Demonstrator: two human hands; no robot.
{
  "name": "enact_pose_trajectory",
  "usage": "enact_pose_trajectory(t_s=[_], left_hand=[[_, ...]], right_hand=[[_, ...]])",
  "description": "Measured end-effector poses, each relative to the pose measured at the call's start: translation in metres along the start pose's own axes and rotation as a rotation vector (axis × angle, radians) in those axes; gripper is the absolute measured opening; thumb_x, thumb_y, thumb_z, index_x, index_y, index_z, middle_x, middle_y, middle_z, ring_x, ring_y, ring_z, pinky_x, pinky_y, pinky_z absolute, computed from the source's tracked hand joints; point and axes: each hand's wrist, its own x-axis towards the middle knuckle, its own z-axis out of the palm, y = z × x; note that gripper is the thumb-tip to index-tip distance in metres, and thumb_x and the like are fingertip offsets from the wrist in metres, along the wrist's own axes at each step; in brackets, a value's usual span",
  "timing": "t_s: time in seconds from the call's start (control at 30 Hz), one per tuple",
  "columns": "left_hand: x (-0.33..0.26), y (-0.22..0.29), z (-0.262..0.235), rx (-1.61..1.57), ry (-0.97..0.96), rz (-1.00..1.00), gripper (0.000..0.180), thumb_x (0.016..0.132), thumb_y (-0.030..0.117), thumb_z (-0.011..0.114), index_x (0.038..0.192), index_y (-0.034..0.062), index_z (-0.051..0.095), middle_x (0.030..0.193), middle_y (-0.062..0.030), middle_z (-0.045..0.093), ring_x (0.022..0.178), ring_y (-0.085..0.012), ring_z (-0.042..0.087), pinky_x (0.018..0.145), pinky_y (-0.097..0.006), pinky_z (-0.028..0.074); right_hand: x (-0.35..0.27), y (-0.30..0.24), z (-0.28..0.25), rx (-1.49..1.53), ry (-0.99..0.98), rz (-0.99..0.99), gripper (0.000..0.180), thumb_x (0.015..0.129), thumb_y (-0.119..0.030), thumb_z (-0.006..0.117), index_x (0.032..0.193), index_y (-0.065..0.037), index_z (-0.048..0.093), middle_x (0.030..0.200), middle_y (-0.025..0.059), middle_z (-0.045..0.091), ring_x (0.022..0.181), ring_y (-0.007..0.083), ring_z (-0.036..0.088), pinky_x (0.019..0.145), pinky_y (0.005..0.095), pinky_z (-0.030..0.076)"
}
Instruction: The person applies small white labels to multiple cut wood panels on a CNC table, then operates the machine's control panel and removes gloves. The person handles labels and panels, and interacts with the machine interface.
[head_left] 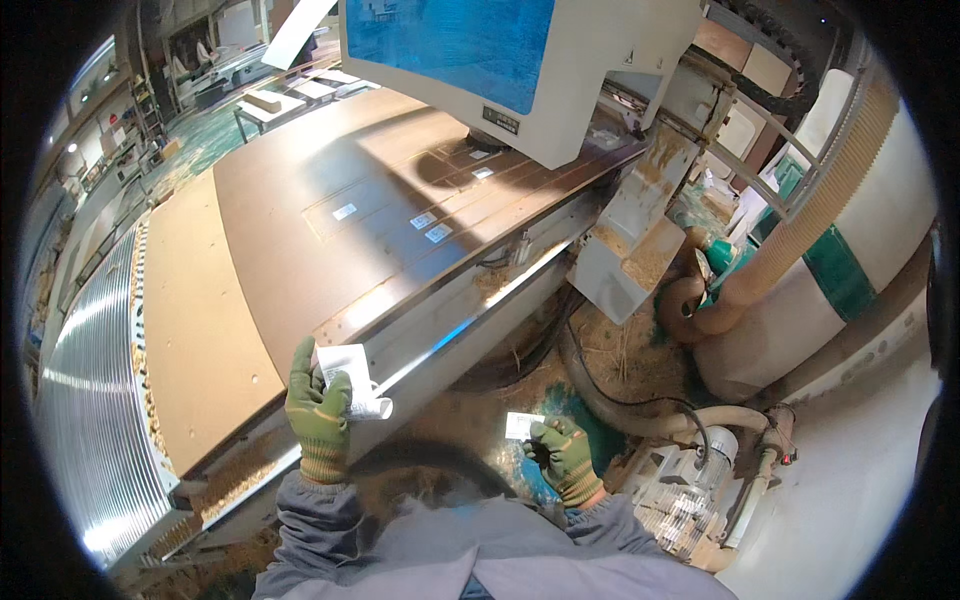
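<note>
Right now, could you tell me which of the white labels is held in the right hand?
The single small flat label, pinched by the right hand. The left hand holds a curling strip; the other labels lie stuck on the brown board.

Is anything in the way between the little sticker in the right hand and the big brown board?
Nothing visible blocks it. The right hand holds a small white label over the dusty floor. Between it and the brown board there is only open air and the machine's metal side rail, which runs along the board's edge.
</note>
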Motion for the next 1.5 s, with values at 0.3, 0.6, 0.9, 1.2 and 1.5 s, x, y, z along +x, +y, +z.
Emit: enact_pose_trajectory(t_s=[0.3,0.6,0.9,1.2,1.5], left_hand=[[0.078,-0.004,0.012,-0.048,-0.054,0.006,0.071,0.089,0.001,0.061,0.154,-0.0045,0.034,0.115,-0.0179,0.067,0.101,-0.0191,0.066,0.089,-0.031,0.055],[0.193,-0.06,0.028,-0.027,-0.015,0.035,0.064,0.092,-0.003,0.056,0.153,-0.0027,0.037,0.107,-0.0105,0.065,0.084,-0.0124,0.062,0.073,-0.027,0.056],[0.362,-0.222,0.003,0.362,0.485,-0.13,0.064,0.093,-0.006,0.057,0.154,0.0021,0.039,0.133,-0.0198,0.058,0.104,-0.0239,0.064,0.083,-0.034,0.059],[0.359,-0.246,0.017,0.551,0.494,0.08,0.058,0.1,0.007,0.057,0.154,0.0004,0.039,0.143,-0.0136,0.054,0.119,-0.0221,0.058,0.102,-0.036,0.049],[0.366,-0.235,0.04,0.692,0.61,0.002,0.056,0.104,0.013,0.055,0.155,-0.0001,0.037,0.137,-0.0175,0.055,0.111,-0.0204,0.06,0.093,-0.035,0.053]], right_hand=[[0.052,-0.011,0.041,-0.243,-0.013,-0.21,0.022,0.093,-0.017,0.072,0.104,0.002,0.069,0.087,0.007,0.069,0.071,0.0146,0.068,0.063,0.028,0.055],[0.18,-0.073,0.063,-0.306,0.006,-0.113,0.013,0.093,-0.012,0.072,0.101,-0.001,0.072,0.08,0.0006,0.065,0.072,0.0107,0.062,0.063,0.0266,0.052],[0.464,-0.222,0.101,-0.417,-0.231,-0.274,0.021,0.09,-0.018,0.079,0.103,-0.004,0.074,0.084,0.002,0.072,0.07,0.0098,0.063,0.062,0.0247,0.051],[0.803,-0.321,0.164,-0.543,-0.183,-0.332,0.012,0.086,-0.003,0.077,0.095,0.001,0.071,0.081,0.0056,0.07,0.065,0.0138,0.062,0.057,0.0301,0.052],[0.919,-0.335,0.217,-0.845,-0.244,-0.217,0.023,0.084,-0.007,0.08,0.102,0.005,0.071,0.081,0.0126,0.073,0.063,0.0182,0.067,0.055,0.0297,0.055]])
